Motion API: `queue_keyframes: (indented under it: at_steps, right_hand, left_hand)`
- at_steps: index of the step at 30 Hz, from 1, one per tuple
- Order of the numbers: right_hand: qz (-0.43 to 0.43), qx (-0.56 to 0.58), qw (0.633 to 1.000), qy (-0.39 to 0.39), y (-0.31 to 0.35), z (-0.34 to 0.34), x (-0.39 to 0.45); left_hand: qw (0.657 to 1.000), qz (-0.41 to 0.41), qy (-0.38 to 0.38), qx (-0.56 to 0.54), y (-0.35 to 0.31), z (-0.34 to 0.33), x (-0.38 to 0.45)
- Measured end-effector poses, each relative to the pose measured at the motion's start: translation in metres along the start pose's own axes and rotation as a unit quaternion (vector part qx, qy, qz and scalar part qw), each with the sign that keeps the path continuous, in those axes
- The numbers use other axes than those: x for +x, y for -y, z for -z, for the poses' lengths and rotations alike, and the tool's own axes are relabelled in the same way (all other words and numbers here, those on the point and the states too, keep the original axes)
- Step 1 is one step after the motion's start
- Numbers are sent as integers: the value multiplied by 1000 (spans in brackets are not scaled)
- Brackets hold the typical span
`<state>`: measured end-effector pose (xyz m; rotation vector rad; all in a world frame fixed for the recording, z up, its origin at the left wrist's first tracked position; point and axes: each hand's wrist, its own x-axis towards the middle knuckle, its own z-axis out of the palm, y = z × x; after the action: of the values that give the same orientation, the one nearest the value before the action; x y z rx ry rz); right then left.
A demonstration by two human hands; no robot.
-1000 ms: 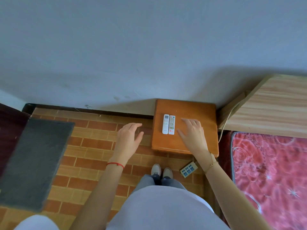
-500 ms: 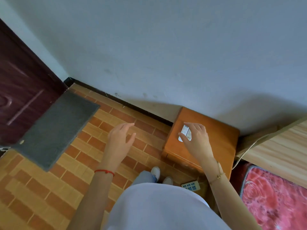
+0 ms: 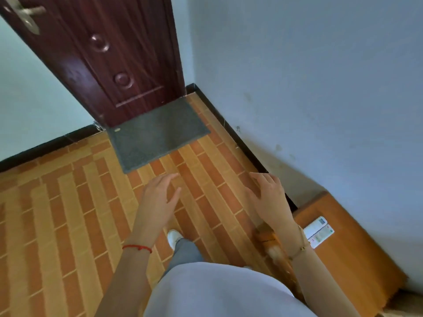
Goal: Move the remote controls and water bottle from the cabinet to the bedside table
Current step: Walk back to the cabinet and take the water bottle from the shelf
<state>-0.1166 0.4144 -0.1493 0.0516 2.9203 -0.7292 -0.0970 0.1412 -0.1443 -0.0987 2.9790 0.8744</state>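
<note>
Nearest the cam: pale shirt front (image 3: 219, 294) at btm centre, w/ a grey trouser leg (image 3: 185, 251) and one white shoe (image 3: 174, 237) on the brick-pattern floor (image 3: 68, 213). Both forearms reach fwd from there. Left wrist has a red string bracelet (image 3: 137, 247); right wrist has a thin gold-tone bracelet (image 3: 298, 250). Left hand (image 3: 158, 202) hangs over bare floor, palm down, fingers loosely spread and relaxed, holding nothing. Right hand (image 3: 270, 197) is also palm down, fingers splayed and empty, up above the floor near the dark skirting (image 3: 231, 131), off to the left of the bedside table (image 3: 357, 255). The orange-brown table sits low right against the blue-grey wall (image 3: 320, 88). Two white remote controls (image 3: 319, 232) lie side by side, touching, flat on the tabletop near its left edge, partly hidden behind the right wrist; neither hand touches them. Water bottle and cabinet not in shot. Farther out, a grey doormat (image 3: 158, 133) lies on the floor, its far edge up against a dark red-brown door (image 3: 109, 58) w/ a metal handle (image 3: 27, 14) at top left. Pale wall (image 3: 34, 99) left of the door.
</note>
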Motion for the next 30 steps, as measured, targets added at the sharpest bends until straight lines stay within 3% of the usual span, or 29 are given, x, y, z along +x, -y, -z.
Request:
queue_keyframes:
  at_steps: [7,13,30]
  right_hand:
    - [111,-14,993,37,148,-56,65]
    - [247,-5,966,74,272,-102,99]
    - [484,-28,846,225,548,-254,131]
  left_hand:
    - [991,99,-89,2,106,90,4]
    - [972,174,-159,18,189,158,-10]
    - [860,409,-305,-17,363,248,-70]
